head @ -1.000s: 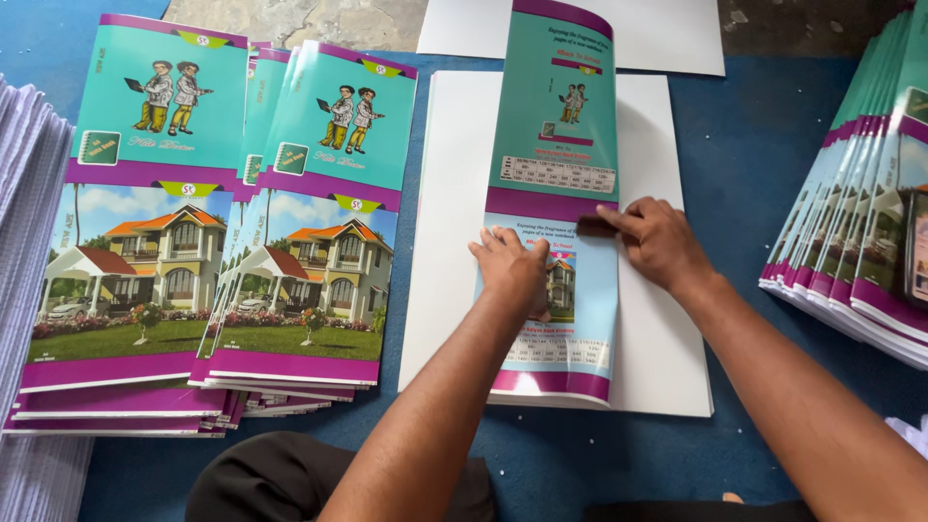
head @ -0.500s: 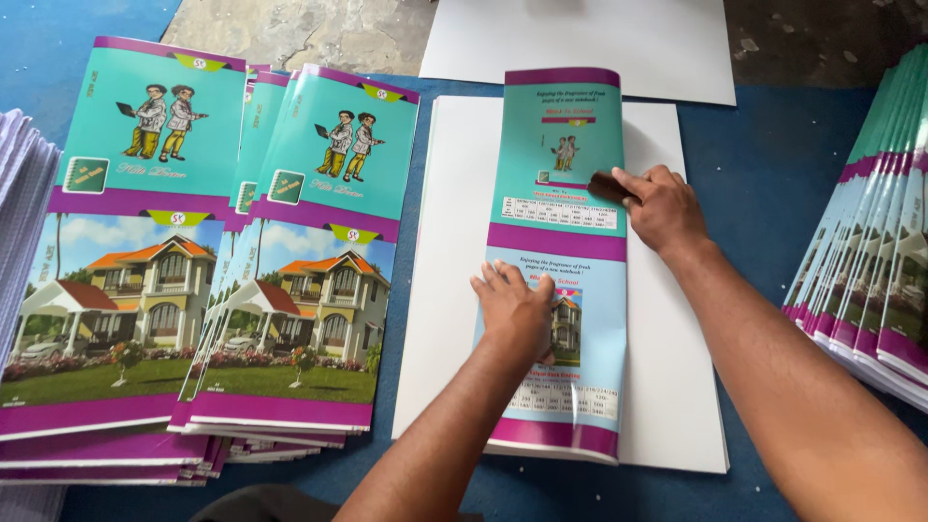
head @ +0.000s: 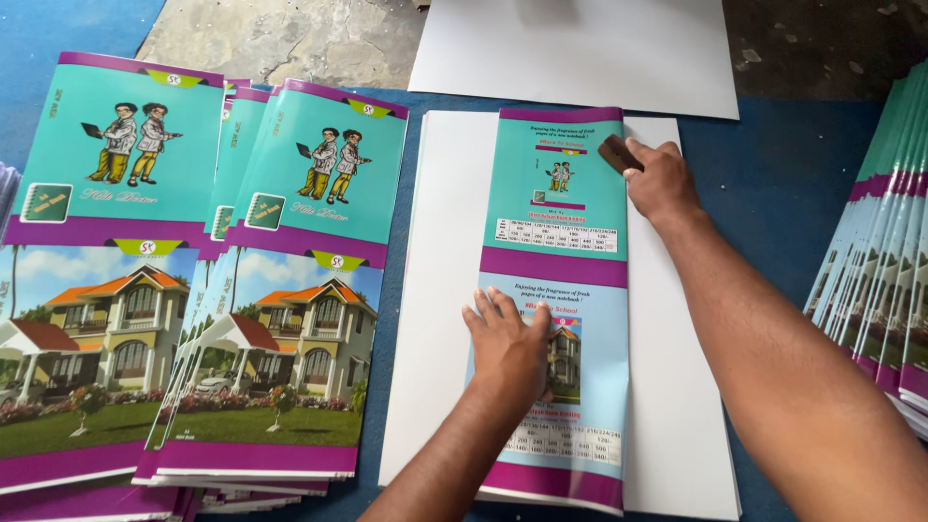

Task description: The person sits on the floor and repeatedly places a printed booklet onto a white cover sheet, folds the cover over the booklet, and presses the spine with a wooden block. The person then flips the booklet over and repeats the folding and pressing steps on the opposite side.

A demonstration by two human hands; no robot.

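The right hand (head: 662,179) keeps a closed grip on a small dark brown rubbing block (head: 615,154), pressing it onto the far right edge of a folded glossy cover sheet in teal, purple and pale blue (head: 553,300), apparently to flatten the fold. The left hand (head: 507,348) lies open and flat, fingers spread, on the near half of that sheet, gripping nothing; it seems to pin the sheet so it does not slide. The cover sheet lies lengthwise over a stack of plain white paper sheets (head: 440,290) resting on a blue surface (head: 773,174). To the left, fanned piles of unfolded printed covers showing a house and two cartoon figures (head: 290,290) lie face up. At the right edge, another fanned stack of covers (head: 884,251) waits. A further white sheet (head: 580,48) lies beyond.
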